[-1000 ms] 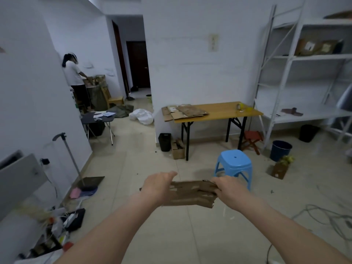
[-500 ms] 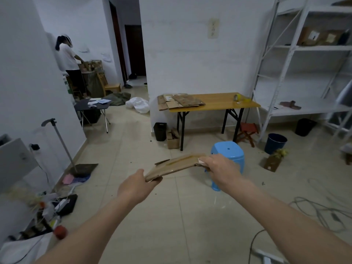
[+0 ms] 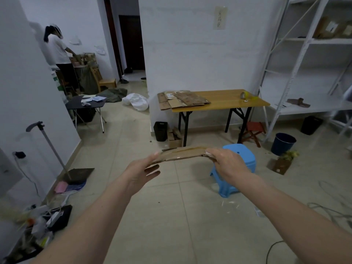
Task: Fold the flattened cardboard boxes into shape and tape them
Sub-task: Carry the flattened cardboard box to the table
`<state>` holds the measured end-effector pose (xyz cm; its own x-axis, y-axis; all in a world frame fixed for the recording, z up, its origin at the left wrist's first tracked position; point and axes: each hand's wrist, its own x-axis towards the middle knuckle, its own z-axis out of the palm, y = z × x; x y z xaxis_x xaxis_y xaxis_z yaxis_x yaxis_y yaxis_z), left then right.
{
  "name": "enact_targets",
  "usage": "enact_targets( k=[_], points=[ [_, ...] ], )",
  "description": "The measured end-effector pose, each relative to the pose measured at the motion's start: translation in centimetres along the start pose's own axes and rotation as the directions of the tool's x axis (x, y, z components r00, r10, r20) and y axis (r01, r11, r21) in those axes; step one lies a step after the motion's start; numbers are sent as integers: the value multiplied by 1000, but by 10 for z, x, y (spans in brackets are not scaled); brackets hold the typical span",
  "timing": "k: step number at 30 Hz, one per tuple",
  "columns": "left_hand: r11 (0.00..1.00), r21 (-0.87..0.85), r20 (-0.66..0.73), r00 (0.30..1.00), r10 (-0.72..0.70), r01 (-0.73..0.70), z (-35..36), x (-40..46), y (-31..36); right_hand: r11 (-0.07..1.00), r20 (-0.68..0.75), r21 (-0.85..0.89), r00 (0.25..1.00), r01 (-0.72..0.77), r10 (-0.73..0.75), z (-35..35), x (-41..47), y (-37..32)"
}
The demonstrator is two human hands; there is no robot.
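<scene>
I hold a flattened brown cardboard box [image 3: 182, 153] out in front of me, nearly edge-on and almost level. My left hand [image 3: 142, 168] has its thumb on top of the left end and straight fingers beneath it. My right hand [image 3: 225, 162] grips the right end, fingers curled over the edge. More flattened boxes [image 3: 182, 100] lie stacked on the left end of a wooden folding table [image 3: 228, 103]. A yellow tape roll [image 3: 244, 95] sits on the table's right part.
A blue plastic stool [image 3: 242, 164] stands just behind my right hand. Under the table are a black bin [image 3: 161, 131] and a small carton [image 3: 174, 139]. White shelving [image 3: 304, 60] fills the right. Another person [image 3: 57, 52] works at far left. Clutter and a dustpan [image 3: 79, 175] line the left wall; cables [image 3: 331, 210] lie right.
The cardboard has tipped from facing me to almost flat and risen. My left hand shifted from gripping its end to supporting it from beneath. The view has moved closer to the table.
</scene>
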<state>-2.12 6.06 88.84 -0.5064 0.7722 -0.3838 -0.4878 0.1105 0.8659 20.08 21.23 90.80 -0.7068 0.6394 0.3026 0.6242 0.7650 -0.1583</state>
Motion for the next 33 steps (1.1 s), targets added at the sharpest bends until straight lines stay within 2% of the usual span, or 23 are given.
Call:
enact_targets(
  k=[3, 5, 8, 12, 15, 19, 24, 28, 33],
  points=[
    [974, -210, -105, 989, -104, 80, -13, 44, 24, 999, -5, 48, 1000, -1, 1, 17, 29, -5],
    [932, -326, -103, 974, -203, 159, -16, 68, 36, 997, -4, 83, 1000, 1, -1, 26, 46, -4],
    [898, -379, -92, 957, -277, 223, -13, 100, 44, 995, 33, 103, 999, -15, 11, 39, 72, 5],
    [941, -233, -80, 960, -269, 245, 1, 143, 50, 992, 86, 112, 995, -66, 56, 57, 113, 28],
    [954, -193, -81, 965, -251, 232, 14, 178, 57, 984, 145, 122, 983, -130, 112, 73, 153, 49],
    [975, -144, -91, 979, -183, 169, 38, 232, 74, 886, 287, 346, 934, -310, 214, 86, 210, 87],
    [994, -52, -100, 990, -96, 92, 79, 298, 96, 816, 499, 425, 854, -391, 150, 89, 273, 151],
    [999, 8, -145, 989, -32, 34, 95, 346, 102, 693, 583, 536, 805, -482, 109, 100, 319, 184],
    [998, 59, -148, 989, 19, -10, 104, 408, 112, 624, 643, 588, 765, -514, 24, 119, 365, 212]
  ],
)
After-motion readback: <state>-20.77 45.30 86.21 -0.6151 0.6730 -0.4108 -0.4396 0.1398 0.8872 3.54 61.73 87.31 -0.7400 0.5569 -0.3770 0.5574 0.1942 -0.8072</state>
